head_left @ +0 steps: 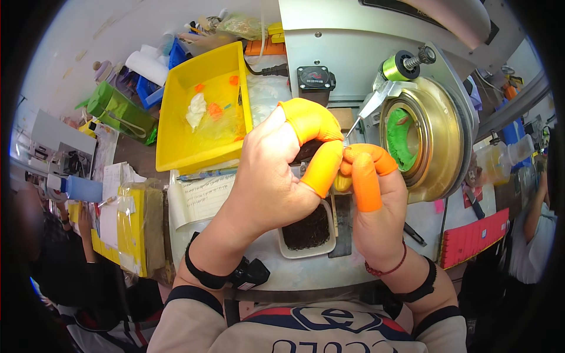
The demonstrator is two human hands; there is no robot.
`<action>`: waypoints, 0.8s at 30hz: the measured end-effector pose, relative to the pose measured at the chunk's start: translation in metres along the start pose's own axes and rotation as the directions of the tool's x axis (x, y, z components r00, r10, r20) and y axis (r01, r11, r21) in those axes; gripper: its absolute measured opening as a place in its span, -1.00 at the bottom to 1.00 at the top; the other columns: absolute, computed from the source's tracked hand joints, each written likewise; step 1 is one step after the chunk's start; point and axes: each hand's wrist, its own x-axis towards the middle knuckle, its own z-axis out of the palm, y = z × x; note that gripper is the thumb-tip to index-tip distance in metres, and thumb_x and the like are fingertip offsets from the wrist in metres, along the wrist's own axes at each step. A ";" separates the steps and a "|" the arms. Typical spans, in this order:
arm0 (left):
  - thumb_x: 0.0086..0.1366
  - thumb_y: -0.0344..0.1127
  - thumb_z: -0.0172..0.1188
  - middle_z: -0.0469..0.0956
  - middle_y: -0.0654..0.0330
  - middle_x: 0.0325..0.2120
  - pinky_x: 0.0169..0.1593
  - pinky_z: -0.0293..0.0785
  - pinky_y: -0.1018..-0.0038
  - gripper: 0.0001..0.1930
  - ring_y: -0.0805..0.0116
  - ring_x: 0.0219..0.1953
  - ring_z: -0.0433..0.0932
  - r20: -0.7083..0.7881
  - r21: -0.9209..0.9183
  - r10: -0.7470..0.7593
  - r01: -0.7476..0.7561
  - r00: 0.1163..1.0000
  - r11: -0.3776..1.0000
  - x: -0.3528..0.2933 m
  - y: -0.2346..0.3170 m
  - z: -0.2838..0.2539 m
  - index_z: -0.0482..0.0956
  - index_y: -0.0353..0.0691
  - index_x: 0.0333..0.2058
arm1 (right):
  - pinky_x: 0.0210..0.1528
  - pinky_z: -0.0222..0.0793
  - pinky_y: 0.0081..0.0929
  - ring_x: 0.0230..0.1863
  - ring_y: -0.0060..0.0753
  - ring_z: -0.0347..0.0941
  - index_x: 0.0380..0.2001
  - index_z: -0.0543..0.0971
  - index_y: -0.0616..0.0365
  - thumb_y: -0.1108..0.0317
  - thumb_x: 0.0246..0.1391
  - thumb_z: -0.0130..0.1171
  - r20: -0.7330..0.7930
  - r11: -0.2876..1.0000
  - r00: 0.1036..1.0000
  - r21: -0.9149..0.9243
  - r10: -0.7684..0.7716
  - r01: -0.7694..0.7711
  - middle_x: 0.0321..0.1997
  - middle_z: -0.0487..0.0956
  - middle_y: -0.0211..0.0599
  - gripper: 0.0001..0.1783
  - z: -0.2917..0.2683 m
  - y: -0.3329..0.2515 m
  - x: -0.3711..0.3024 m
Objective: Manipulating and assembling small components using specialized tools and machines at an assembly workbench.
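Observation:
Orange finger cots cover several fingertips of both my hands. My left hand (276, 159) is closed in a pinch, its thumb and index tip pressed together just below a thin metal point (355, 125). My right hand (376, 182) is also closed, its fingertips meeting beside the left ones. Whatever sits between the fingertips is too small to name. The point belongs to a silver arm (385, 94) on a machine with a brass-coloured round wheel (432, 141) and a green ring (400, 138) inside it. A spool of green thread or wire (402, 65) is mounted above.
Below my hands is a white tray (288, 253) of dark, fine material. A yellow bin (203, 156) with orange bits stands at left, near a written notepad (203, 203). A cutter knife (415, 234) and a red block (474, 236) lie at right. Other people sit on both sides.

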 end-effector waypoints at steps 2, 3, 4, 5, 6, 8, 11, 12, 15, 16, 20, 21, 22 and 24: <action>-0.03 -0.54 0.10 0.45 0.13 -0.48 -0.25 0.32 0.50 -0.94 0.31 -0.38 0.43 -0.026 0.010 0.004 -0.003 1.000 1.000 -0.001 0.000 0.002 0.42 -0.31 -0.51 | -0.27 0.15 -0.76 -0.33 -0.75 0.23 -0.24 0.35 0.23 0.40 0.07 0.01 -0.025 1.000 0.999 -0.001 -0.031 0.031 -0.33 0.37 -0.49 -0.81 0.003 0.003 0.004; -0.03 -0.54 0.10 0.45 0.13 -0.48 -0.25 0.32 0.50 -0.94 0.31 -0.38 0.43 -0.023 0.008 0.003 -0.003 1.000 1.000 -0.001 -0.001 0.002 0.42 -0.31 -0.51 | -0.27 0.15 -0.76 -0.33 -0.76 0.23 -0.26 0.35 0.23 0.39 0.07 0.01 -0.047 0.998 0.997 -0.003 -0.063 0.063 -0.34 0.37 -0.49 -0.82 0.003 0.003 0.006; -0.03 -0.54 0.10 0.45 0.13 -0.47 -0.25 0.32 0.50 -0.93 0.30 -0.38 0.43 -0.022 0.000 0.006 -0.006 1.000 1.000 0.000 -0.001 0.002 0.42 -0.31 -0.51 | -0.27 0.15 -0.76 -0.33 -0.76 0.23 -0.26 0.35 0.23 0.39 0.07 0.01 -0.048 0.998 0.997 -0.001 -0.063 0.063 -0.34 0.37 -0.49 -0.82 0.003 0.003 0.008; -0.04 -0.54 0.11 0.45 0.13 -0.47 -0.25 0.32 0.50 -0.92 0.30 -0.38 0.43 -0.021 -0.007 0.010 -0.010 1.000 1.000 0.000 -0.001 0.002 0.43 -0.31 -0.50 | -0.27 0.16 -0.75 -0.32 -0.75 0.24 -0.26 0.35 0.23 0.39 0.07 0.01 -0.034 0.997 0.996 -0.027 -0.079 0.078 -0.33 0.37 -0.48 -0.82 0.003 0.003 0.010; -0.04 -0.54 0.11 0.45 0.13 -0.47 -0.25 0.32 0.50 -0.92 0.30 -0.38 0.43 -0.019 -0.006 0.010 -0.010 1.000 1.000 0.000 -0.002 0.002 0.43 -0.31 -0.50 | -0.26 0.17 -0.75 -0.32 -0.75 0.25 -0.27 0.35 0.23 0.39 0.07 0.01 -0.020 0.994 0.995 -0.053 -0.094 0.093 -0.33 0.38 -0.47 -0.82 0.003 0.003 0.011; -0.05 -0.55 0.12 0.45 0.13 -0.47 -0.25 0.32 0.50 -0.92 0.29 -0.38 0.43 -0.036 0.014 0.041 -0.041 0.998 0.999 -0.001 -0.003 0.001 0.43 -0.31 -0.50 | -0.25 0.18 -0.75 -0.32 -0.74 0.25 -0.27 0.35 0.23 0.39 0.07 0.00 -0.021 0.995 0.997 -0.075 -0.074 0.073 -0.33 0.38 -0.47 -0.82 0.001 0.003 0.012; -0.05 -0.55 0.13 0.46 0.13 -0.48 -0.26 0.33 0.49 -0.91 0.28 -0.38 0.43 -0.046 -0.001 0.021 -0.021 0.999 1.000 -0.001 -0.003 0.002 0.43 -0.31 -0.49 | -0.25 0.20 -0.74 -0.32 -0.74 0.27 -0.28 0.35 0.23 0.38 0.08 0.00 -0.024 0.993 0.998 -0.105 -0.059 0.056 -0.33 0.38 -0.47 -0.83 0.000 0.005 0.013; -0.05 -0.55 0.13 0.46 0.13 -0.48 -0.26 0.33 0.49 -0.91 0.28 -0.38 0.43 -0.045 -0.001 0.021 -0.021 0.999 1.000 -0.001 -0.004 0.003 0.43 -0.31 -0.49 | -0.25 0.20 -0.74 -0.31 -0.74 0.27 -0.28 0.35 0.23 0.38 0.08 0.00 -0.023 0.992 0.998 -0.111 -0.062 0.059 -0.33 0.38 -0.47 -0.83 -0.001 0.005 0.013; -0.06 -0.55 0.14 0.46 0.12 -0.47 -0.26 0.33 0.49 -0.89 0.28 -0.38 0.43 -0.027 0.006 0.056 -0.056 0.998 0.998 -0.001 -0.004 0.003 0.44 -0.32 -0.48 | -0.24 0.21 -0.74 -0.31 -0.75 0.27 -0.28 0.35 0.23 0.39 0.08 -0.01 0.001 0.995 0.999 -0.087 -0.053 0.053 -0.34 0.38 -0.46 -0.83 0.001 0.003 0.014; -0.06 -0.56 0.14 0.46 0.12 -0.46 -0.26 0.34 0.50 -0.89 0.29 -0.37 0.44 -0.016 0.018 0.048 -0.047 0.999 0.999 -0.001 -0.003 0.002 0.44 -0.32 -0.48 | -0.24 0.21 -0.74 -0.31 -0.75 0.27 -0.28 0.35 0.23 0.39 0.08 -0.01 0.000 0.995 0.999 -0.086 -0.053 0.053 -0.34 0.38 -0.46 -0.83 0.000 0.003 0.015; -0.01 -0.55 0.11 0.48 0.09 -0.35 -0.20 0.35 0.52 -0.86 0.35 -0.31 0.45 0.064 0.013 -0.009 0.008 0.998 1.000 -0.002 0.000 -0.004 0.46 -0.33 -0.39 | -0.28 0.19 -0.76 -0.34 -0.75 0.24 -0.28 0.34 0.22 0.41 0.09 -0.03 0.014 0.978 0.996 -0.190 -0.085 0.086 -0.38 0.37 -0.47 -0.86 -0.002 0.005 0.017; -0.01 -0.55 0.11 0.48 0.09 -0.35 -0.20 0.35 0.52 -0.86 0.35 -0.31 0.45 0.066 0.013 -0.008 0.007 0.998 1.000 -0.001 0.001 -0.006 0.46 -0.33 -0.39 | -0.30 0.18 -0.77 -0.36 -0.76 0.22 -0.29 0.34 0.22 0.42 0.09 -0.04 -0.010 0.969 0.994 -0.226 -0.105 0.100 -0.40 0.36 -0.48 -0.87 -0.002 0.005 0.017; 0.03 -0.54 0.08 0.48 0.09 -0.30 -0.17 0.34 0.53 -0.82 0.37 -0.28 0.45 0.081 -0.032 -0.087 0.090 0.993 0.995 -0.001 0.002 -0.010 0.45 -0.35 -0.32 | -0.30 0.18 -0.77 -0.36 -0.76 0.22 -0.29 0.34 0.22 0.42 0.09 -0.04 -0.010 0.969 0.994 -0.224 -0.106 0.101 -0.40 0.36 -0.48 -0.87 -0.002 0.005 0.017; 0.06 -0.54 0.06 0.47 0.08 -0.25 -0.14 0.34 0.53 -0.78 0.39 -0.25 0.45 0.100 -0.074 -0.165 0.173 0.981 0.982 -0.002 0.001 -0.016 0.44 -0.37 -0.25 | -0.31 0.13 -0.74 -0.40 -0.75 0.19 -0.35 0.36 0.19 0.31 0.14 -0.11 -0.007 0.955 0.996 -0.283 -0.091 0.085 -0.43 0.32 -0.53 -0.84 -0.002 0.002 0.017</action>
